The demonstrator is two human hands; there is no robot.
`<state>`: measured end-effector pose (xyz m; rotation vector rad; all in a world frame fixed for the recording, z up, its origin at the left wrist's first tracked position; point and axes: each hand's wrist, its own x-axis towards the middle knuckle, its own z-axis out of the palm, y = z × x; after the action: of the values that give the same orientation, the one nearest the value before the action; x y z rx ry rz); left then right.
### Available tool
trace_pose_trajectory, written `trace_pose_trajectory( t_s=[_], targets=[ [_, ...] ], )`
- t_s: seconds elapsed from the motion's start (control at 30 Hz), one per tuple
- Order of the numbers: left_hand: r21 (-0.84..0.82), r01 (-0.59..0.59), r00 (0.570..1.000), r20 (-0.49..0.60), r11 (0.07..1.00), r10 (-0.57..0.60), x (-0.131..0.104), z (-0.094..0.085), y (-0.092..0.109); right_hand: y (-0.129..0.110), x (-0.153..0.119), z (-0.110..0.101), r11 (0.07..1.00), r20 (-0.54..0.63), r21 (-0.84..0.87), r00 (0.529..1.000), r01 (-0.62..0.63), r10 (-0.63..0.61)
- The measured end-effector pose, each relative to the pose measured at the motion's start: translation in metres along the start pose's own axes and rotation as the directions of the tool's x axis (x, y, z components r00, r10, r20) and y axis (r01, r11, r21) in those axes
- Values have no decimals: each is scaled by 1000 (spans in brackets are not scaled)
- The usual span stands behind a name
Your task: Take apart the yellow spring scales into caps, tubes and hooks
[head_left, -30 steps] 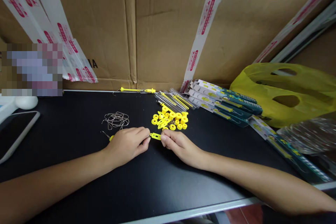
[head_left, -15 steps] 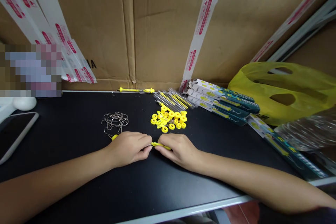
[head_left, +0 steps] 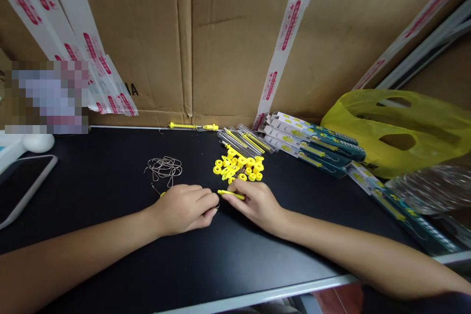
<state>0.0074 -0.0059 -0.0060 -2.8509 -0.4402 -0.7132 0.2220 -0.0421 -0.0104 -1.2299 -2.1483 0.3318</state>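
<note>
My left hand (head_left: 189, 209) is closed over the black table; a bit of thin metal wire shows at its fingertips and a yellow end pokes out behind it. Between the thumb and fingers of my right hand (head_left: 259, 204) is a slim yellow plastic piece (head_left: 231, 194), pointing left. A small gap lies between the two hands. Just beyond my right hand is a pile of yellow rings and caps (head_left: 241, 168) with small springs among them. Bent metal hooks (head_left: 165, 169) lie in a tangle beyond my left hand.
Clear tubes with yellow parts (head_left: 246, 140) and an assembled yellow tool (head_left: 193, 127) lie near the cardboard (head_left: 235, 49). Printed boxes (head_left: 312, 142) and a yellow plastic bag (head_left: 356, 127) are at the right. A phone (head_left: 24, 184) rests at the left on the table (head_left: 147, 265).
The yellow piece in my right hand has come away from my left fingertips and shifted slightly upward. Wire now curls at my left fingertips. The view has shifted slightly.
</note>
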Motion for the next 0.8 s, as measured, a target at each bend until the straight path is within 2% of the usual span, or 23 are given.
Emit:
trace_pose_trajectory(
  t_s=[0.13,0.23,0.33,0.57,0.8],
  targets=[
    [-26,38,996,76,999,-36,0,1,-1,8,8,-8,960,-44,-262,993,98,-114],
    [-49,74,988,139,996,-66,0,0,0,13,18,-11,876,-5,-467,990,120,-139],
    [-97,116,978,183,989,-96,1,-1,1,14,27,-8,801,21,-585,990,126,-140],
    [-135,125,969,230,983,-92,1,-2,0,13,33,-4,728,27,-679,994,96,-106],
    [-117,83,979,195,990,-59,2,-2,-1,15,34,-6,684,18,-725,995,78,-95]
  ],
)
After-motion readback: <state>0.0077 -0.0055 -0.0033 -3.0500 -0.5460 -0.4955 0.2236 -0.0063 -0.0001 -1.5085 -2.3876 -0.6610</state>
